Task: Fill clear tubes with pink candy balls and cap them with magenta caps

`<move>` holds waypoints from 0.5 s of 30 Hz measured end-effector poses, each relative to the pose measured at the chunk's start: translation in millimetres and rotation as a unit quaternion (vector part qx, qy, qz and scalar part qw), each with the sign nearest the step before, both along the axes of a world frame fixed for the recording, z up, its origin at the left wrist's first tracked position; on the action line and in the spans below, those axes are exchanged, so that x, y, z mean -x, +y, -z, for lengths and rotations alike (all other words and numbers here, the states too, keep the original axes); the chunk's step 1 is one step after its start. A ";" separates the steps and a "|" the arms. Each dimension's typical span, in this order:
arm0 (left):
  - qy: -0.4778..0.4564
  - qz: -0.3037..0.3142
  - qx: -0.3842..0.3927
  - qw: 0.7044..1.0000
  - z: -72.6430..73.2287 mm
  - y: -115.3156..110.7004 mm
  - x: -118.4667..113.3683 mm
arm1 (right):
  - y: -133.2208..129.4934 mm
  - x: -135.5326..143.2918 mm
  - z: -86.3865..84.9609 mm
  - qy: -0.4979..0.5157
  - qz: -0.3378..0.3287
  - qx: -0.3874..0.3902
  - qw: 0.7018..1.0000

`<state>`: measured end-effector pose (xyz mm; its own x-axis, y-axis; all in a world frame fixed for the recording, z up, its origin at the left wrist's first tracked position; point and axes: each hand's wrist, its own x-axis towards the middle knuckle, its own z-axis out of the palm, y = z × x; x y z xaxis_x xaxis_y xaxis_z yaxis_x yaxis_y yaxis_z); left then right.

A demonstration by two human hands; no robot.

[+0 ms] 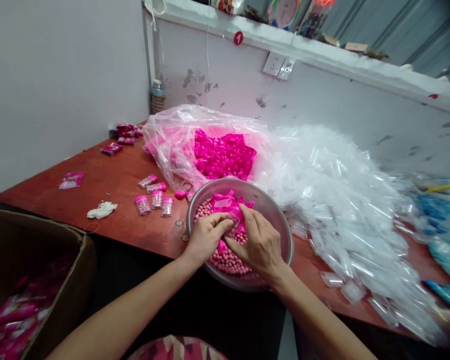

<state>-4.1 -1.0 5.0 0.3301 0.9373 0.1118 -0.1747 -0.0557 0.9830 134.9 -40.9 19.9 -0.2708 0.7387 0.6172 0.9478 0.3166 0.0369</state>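
Note:
My left hand (206, 237) and my right hand (259, 242) meet over a metal bowl (283, 240). Between their fingertips is a small clear bottle (233, 220) with pink beads inside and bright pink at its top; the fingers partly cover it. Both hands are closed on it. Loose pink beads (230, 261) fill the lower part of the bowl, and several bright pink plastic caps (223, 201) lie on them. Left of the bowl, several filled bottles with pink caps (156, 199) stand or lie on the red table (123, 220).
Behind the bowl lies a clear plastic bag (172, 135) of pink caps (223, 152). A big heap of clear empty bottles (333, 200) spreads to the right. At lower left is a cardboard box (84, 255) with pink packets (17, 312). A crumpled white wad (102, 210) lies near the front edge.

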 end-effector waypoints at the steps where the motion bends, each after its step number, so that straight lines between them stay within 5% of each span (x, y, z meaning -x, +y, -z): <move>1: -0.006 0.005 -0.001 1.000 0.3 -0.8 -0.5 | 0.9 -0.4 1.3 0.002 -0.003 -0.004 1.000; 7: -0.041 -0.011 0.023 0.999 -6.6 7.8 4.0 | 7.6 -6.0 -10.8 0.051 -0.038 0.104 0.993; 11: -0.006 -0.160 -0.055 0.986 -12.2 57.6 40.6 | 25.1 -21.3 -19.3 0.136 -0.030 0.193 0.971; 15: 0.091 -0.263 -0.113 0.954 -3.0 105.9 86.6 | 48.1 -29.9 -11.7 0.055 0.003 0.235 0.970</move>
<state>-90.7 104.9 8.0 -0.1462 0.9371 0.3169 0.1076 -0.3033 0.9468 164.8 7.2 31.6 -0.2179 0.9468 0.2368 0.9397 0.2691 -0.2110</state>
